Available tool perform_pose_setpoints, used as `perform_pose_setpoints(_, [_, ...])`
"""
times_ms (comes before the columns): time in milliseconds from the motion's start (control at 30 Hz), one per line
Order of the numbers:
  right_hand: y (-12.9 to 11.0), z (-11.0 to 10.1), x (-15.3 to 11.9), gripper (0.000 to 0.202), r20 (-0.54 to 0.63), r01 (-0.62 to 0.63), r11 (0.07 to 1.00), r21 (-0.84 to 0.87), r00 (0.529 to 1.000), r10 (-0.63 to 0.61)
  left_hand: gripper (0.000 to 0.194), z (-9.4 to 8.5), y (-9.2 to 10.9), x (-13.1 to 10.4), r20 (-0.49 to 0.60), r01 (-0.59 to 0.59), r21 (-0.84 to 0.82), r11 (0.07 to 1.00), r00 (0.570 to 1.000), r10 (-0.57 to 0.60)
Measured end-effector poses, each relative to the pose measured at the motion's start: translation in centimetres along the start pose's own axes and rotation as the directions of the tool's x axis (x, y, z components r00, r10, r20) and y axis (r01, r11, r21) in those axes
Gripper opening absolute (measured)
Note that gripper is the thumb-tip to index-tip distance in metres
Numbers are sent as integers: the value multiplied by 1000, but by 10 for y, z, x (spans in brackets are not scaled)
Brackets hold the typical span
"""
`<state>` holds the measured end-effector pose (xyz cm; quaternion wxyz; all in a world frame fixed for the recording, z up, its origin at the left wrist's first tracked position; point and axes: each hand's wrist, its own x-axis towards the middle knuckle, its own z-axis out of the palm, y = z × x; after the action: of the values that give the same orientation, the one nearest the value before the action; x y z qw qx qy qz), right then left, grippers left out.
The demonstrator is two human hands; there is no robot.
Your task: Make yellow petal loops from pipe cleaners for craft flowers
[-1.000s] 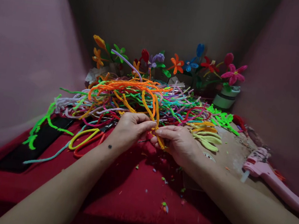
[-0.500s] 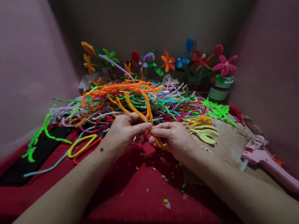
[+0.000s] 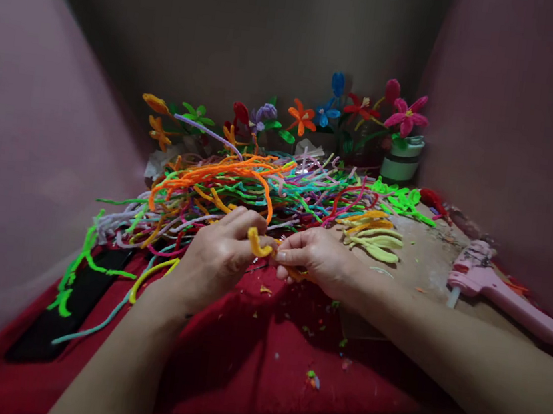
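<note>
Both hands meet over the front of the red cloth. Fingers of my left hand (image 3: 228, 251) are closed on a yellow-orange pipe cleaner (image 3: 258, 244), whose curled end sticks up beside the thumb. From the right, my right hand (image 3: 318, 256) pinches the same yellow-orange piece, and part of it shows below the fingertips. The exact join between the fingertips is hidden. Behind the hands lies a tangled pile of colourful pipe cleaners (image 3: 230, 171), with orange ones on top.
Pipe-cleaner flowers (image 3: 301, 117) line the back, one by a pale green pot (image 3: 401, 160). A pink glue gun (image 3: 507, 299) lies right. Pale yellow looped pieces (image 3: 377, 243) sit beyond my right hand. A black flat object (image 3: 55, 321) and green strands (image 3: 83, 257) are left.
My left hand has turned over, its back now facing the camera. The long yellow-orange ends that pointed up and away are now bent or hidden, with a curled end nearer the camera.
</note>
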<state>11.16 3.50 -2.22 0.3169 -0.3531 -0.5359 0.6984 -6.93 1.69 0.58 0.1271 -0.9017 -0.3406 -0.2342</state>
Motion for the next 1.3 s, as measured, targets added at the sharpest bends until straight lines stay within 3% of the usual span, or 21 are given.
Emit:
perform_pose_setpoints(133, [-3, 1, -2, 16, 20, 11, 993, -118, 1000, -8, 18, -14, 14, 7, 128, -153, 168, 974, 983, 132])
perform_pose_setpoints(300, [-5, 5, -4, 19, -48, 45, 905, -423, 996, -72, 17, -18, 28, 14, 274, -121, 226, 967, 960, 56])
perform_pose_setpoints(400, [-1, 8, -8, 15, -54, 200, 691, -694, 943, -327, 17, -17, 29, 19, 297, 115, 138, 984, 943, -152])
perform_pose_setpoints(467, [3, 9, -11, 15, 30, 309, 454, -835, 851, -524, 14, -16, 26, 22, 328, 398, -54, 916, 873, -360])
perform_pose_setpoints(500, [5, 9, -13, 15, 91, 350, 325, -879, 791, -605, 12, -16, 23, 23, 367, 534, -187, 824, 817, -446])
perform_pose_setpoints(567, [8, 8, -15, 17, 224, 400, 75, -914, 650, -727, 8, -13, 17, 24, 490, 718, -452, 529, 695, -526])
perform_pose_setpoints(667, [7, 8, -19, 24, 373, 392, -194, -899, 454, -809, 14, -6, 9, 20, 737, 789, -610, -69, 533, -417])
perform_pose_setpoints(733, [4, 9, -22, 26, 422, 384, -275, -881, 375, -826, 19, -3, 8, 16, 845, 753, -534, -384, 473, -248])
perform_pose_setpoints(800, [1, 10, -24, 24, 404, 432, -235, -870, 353, -844, 24, -5, 10, 13, 862, 702, -495, -512, 471, -188])
perform_pose_setpoints(867, [-2, 12, -26, 20, 313, 525, -72, -848, 386, -868, 25, -12, 14, 12, 820, 676, -571, -466, 498, -282])
perform_pose_setpoints(933, [-6, 13, -27, 16, 166, 588, 194, -786, 501, -849, 23, -20, 19, 10, 716, 671, -683, -289, 536, -447])
perform_pose_setpoints(1000, [-10, 14, -27, 14, 18, 566, 496, -658, 670, -742, 19, -27, 25, 9, 524, 652, -758, -7, 602, -603])
perform_pose_setpoints(1067, [-13, 14, -26, 12, -68, 482, 732, -481, 813, -579, 12, -29, 30, 8, 244, 577, -734, 357, 716, -654])
perform_pose_setpoints(1133, [-15, 12, -23, 14, -73, 423, 842, -333, 879, -471, 7, -27, 32, 7, -13, 422, -576, 700, 851, -524])
perform_pose_setpoints(1167, [-15, 12, -21, 14, -69, 409, 866, -287, 893, -445, 7, -26, 32, 8, -100, 331, -476, 815, 900, -424])
perform_pose_setpoints(1233, [-15, 10, -19, 15, -66, 395, 886, -244, 905, -421, 7, -23, 30, 9, -178, 181, -327, 928, 952, -249])
perform_pose_setpoints(1300, [-15, 10, -18, 15, -70, 380, 893, -239, 911, -407, 7, -23, 26, 13, -181, 101, -264, 959, 972, -152])
